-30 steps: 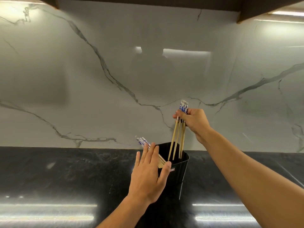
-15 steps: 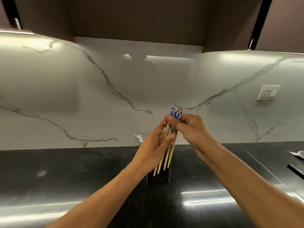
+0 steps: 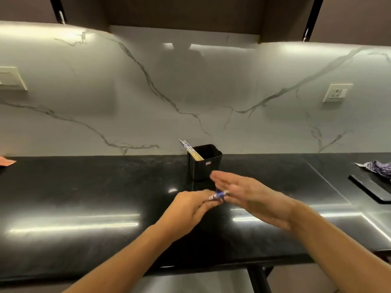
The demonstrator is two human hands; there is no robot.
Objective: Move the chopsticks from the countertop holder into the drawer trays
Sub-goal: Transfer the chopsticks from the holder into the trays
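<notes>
A black square holder [image 3: 206, 166] stands on the black countertop [image 3: 84, 197] by the marble wall. A few chopsticks [image 3: 191, 151] with blue-patterned tops lean out of its left corner. In front of the holder my left hand [image 3: 190, 210] is closed on a bundle of chopsticks [image 3: 219, 195]; only their blue-and-white ends stick out past its fingertips. My right hand [image 3: 251, 197] is flat with fingers extended, right beside those ends, and holds nothing. The rest of the bundle is hidden under my left hand. No drawer shows clearly.
A striped cloth [image 3: 378, 168] lies on a black flat board [image 3: 372, 187] at the right. An orange item [image 3: 6, 161] sits at the far left edge. Wall sockets [image 3: 336, 93] are on the backsplash. The countertop's front edge [image 3: 190, 269] runs below my forearms.
The chopstick bundle has passed from my right hand into my left. Both hands have come down and toward me, away from the holder. My right hand has let go and opened flat.
</notes>
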